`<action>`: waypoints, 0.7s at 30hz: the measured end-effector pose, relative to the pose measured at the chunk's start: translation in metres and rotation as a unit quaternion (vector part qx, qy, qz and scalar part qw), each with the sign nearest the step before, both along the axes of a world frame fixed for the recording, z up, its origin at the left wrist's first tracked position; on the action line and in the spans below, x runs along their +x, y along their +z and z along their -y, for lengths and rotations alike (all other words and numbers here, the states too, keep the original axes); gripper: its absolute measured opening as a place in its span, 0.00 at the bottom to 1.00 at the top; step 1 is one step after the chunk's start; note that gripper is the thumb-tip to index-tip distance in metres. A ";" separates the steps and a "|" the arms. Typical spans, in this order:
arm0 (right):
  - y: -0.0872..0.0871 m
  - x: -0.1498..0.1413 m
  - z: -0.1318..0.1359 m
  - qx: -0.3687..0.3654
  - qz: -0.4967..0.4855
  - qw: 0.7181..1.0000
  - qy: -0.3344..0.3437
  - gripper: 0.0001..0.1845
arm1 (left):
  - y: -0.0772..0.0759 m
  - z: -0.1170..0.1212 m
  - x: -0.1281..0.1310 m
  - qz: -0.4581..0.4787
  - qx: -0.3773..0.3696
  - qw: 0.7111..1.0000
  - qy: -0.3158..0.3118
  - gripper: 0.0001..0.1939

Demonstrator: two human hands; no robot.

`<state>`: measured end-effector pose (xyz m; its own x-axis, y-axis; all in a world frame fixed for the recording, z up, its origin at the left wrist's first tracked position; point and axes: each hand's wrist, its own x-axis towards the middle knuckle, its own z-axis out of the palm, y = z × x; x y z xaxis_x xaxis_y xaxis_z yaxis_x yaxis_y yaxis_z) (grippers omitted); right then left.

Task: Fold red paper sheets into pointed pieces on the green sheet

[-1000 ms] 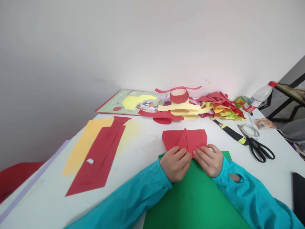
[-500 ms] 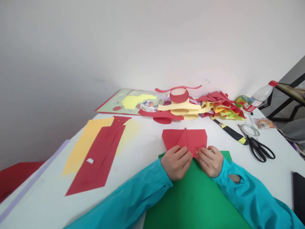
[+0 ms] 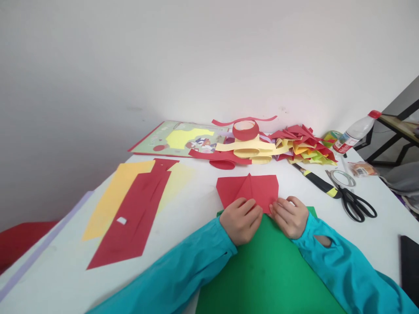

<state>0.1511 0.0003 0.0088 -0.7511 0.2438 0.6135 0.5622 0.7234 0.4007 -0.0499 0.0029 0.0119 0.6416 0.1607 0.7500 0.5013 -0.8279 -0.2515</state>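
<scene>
Spreading beneath left hand [image 3: 242,221] and right hand [image 3: 290,216], a white table [image 3: 67,279] carries a green sheet [image 3: 262,270] under them and a long red cutout [image 3: 134,218] to their left. Just ahead is folded red paper [image 3: 248,189], its near edge pinched by the left, its near right corner by the right. Scissors [image 3: 356,206] lie to their right.

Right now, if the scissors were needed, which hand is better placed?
Likely the right hand: the black-handled scissors lie on its side. The left hand is farther away; both hands are at the folded red paper.
</scene>
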 end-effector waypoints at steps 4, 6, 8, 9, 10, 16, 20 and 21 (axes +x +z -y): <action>-0.002 0.001 -0.002 -0.007 0.006 1.000 -0.016 0.17 | -0.001 0.000 0.000 0.006 0.004 1.000 0.007 0.07; -0.002 0.002 -0.001 -0.014 0.012 1.000 -0.018 0.21 | 0.000 -0.001 -0.001 0.007 0.004 1.000 0.008 0.08; 0.000 0.003 -0.001 -0.014 0.012 1.000 -0.011 0.18 | 0.000 -0.001 -0.002 0.009 0.003 1.000 0.006 0.08; 0.001 0.003 0.000 -0.010 0.006 1.000 -0.009 0.15 | 0.001 -0.001 -0.002 0.011 0.003 1.000 0.005 0.08; 0.002 0.003 0.000 -0.005 -0.001 1.000 -0.008 0.12 | 0.001 -0.001 -0.003 0.012 0.004 1.000 0.003 0.08; 0.001 -0.004 0.003 0.004 0.019 1.000 0.002 0.15 | -0.001 0.001 0.001 -0.011 0.009 1.000 0.007 0.10; -0.001 -0.009 0.004 0.006 0.022 1.000 0.017 0.18 | -0.002 0.004 0.003 -0.030 0.019 0.999 0.014 0.10; -0.001 -0.010 0.004 0.005 0.023 1.000 0.017 0.17 | -0.002 0.004 0.003 -0.031 0.020 0.999 0.012 0.10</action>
